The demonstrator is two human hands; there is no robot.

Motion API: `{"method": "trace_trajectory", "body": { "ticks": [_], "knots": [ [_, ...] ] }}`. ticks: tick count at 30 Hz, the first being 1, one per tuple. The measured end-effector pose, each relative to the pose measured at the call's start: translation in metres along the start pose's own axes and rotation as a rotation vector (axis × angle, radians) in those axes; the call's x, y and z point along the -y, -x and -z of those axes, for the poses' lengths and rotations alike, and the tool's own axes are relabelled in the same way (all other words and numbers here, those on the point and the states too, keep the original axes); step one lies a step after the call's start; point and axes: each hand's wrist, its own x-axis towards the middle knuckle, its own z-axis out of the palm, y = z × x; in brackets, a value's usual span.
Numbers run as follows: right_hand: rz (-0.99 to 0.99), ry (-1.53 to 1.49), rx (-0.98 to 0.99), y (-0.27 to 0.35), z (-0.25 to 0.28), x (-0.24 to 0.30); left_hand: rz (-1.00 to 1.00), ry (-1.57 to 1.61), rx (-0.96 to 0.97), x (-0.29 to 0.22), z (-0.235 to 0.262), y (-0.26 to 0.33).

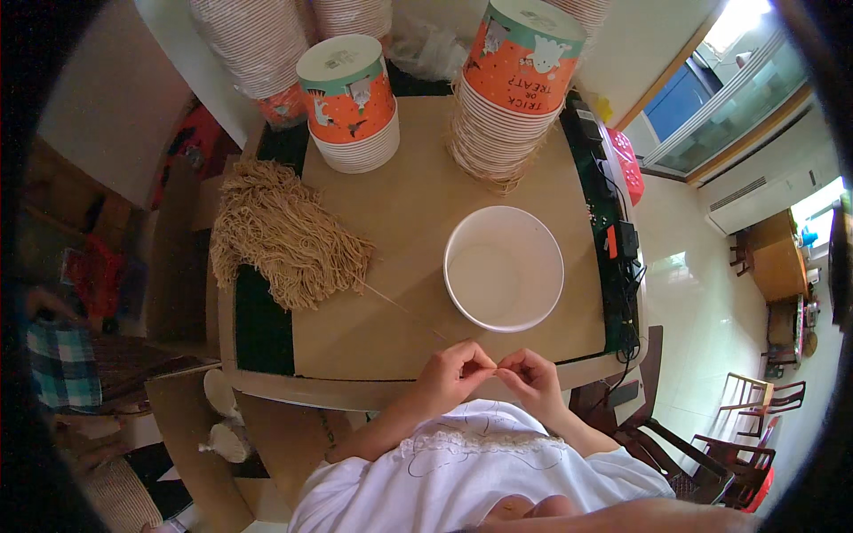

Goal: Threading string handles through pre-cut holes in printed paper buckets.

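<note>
My left hand [453,375] and my right hand [533,382] meet fingertip to fingertip at the table's near edge, both pinched closed. A thin strand of twine [384,296] runs from a tan twine bundle [283,233] toward my left fingers. The part between the fingertips is too fine to see clearly. Just beyond my hands a white paper bucket [504,289] stands upright with its mouth up. Farther off, upside-down orange and green printed buckets form a short stack [353,115] and a taller stack [506,98], the taller one with twine strands hanging around it.
More bucket stacks [253,44] stand at the back left, beside crumpled clear plastic [431,49]. Power strips and cables [626,240] line the table's right edge. Cardboard boxes [200,444] sit at lower left, near another person's checked clothing [62,364]. Wooden chairs [737,462] stand right.
</note>
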Motion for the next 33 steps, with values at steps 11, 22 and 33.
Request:
{"method": "trace_trajectory", "body": {
  "ticks": [11,22,33],
  "knots": [
    [0.421,-0.003,-0.737,0.017,0.109,0.027,-0.527,-0.507,-0.05,-0.078,0.044,-0.101],
    [0.846,-0.187,-0.421,0.004,0.088,0.124,-0.293,-1.023,0.324,-0.009,0.034,-0.207],
    [0.528,0.855,-0.07,-0.112,0.043,0.082,-0.209,-0.639,0.081,-0.013,0.035,-0.131]
  ]
}}
